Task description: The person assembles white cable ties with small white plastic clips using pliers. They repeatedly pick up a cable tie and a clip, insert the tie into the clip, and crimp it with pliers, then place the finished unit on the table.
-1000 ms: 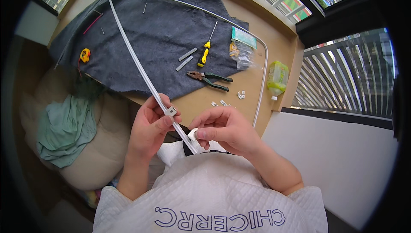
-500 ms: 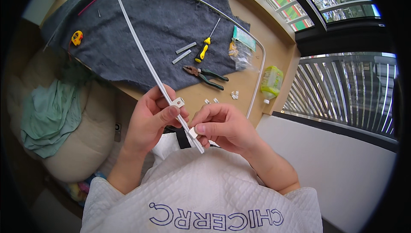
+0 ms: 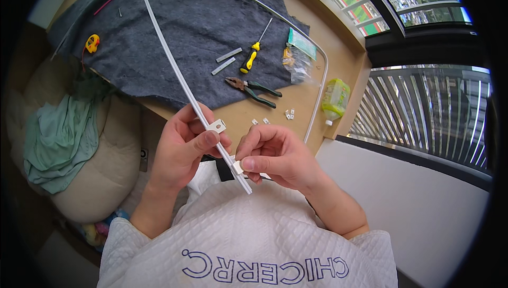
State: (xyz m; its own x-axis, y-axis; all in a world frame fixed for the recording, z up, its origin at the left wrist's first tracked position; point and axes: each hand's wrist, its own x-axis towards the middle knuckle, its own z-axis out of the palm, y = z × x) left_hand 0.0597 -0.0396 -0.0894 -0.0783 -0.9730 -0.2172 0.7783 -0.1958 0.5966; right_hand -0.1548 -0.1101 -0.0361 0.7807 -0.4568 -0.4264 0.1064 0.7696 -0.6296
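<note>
Holding white clip (image 3: 238, 168) against rail (image 3: 180, 75)

White top (image 3: 246, 227) (quilted, blue-lettered)

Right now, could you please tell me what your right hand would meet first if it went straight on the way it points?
The right hand would probably meet the white rail first, as it crosses just ahead; the left hand lies beyond. Exact depth is unclear from this view.
</note>
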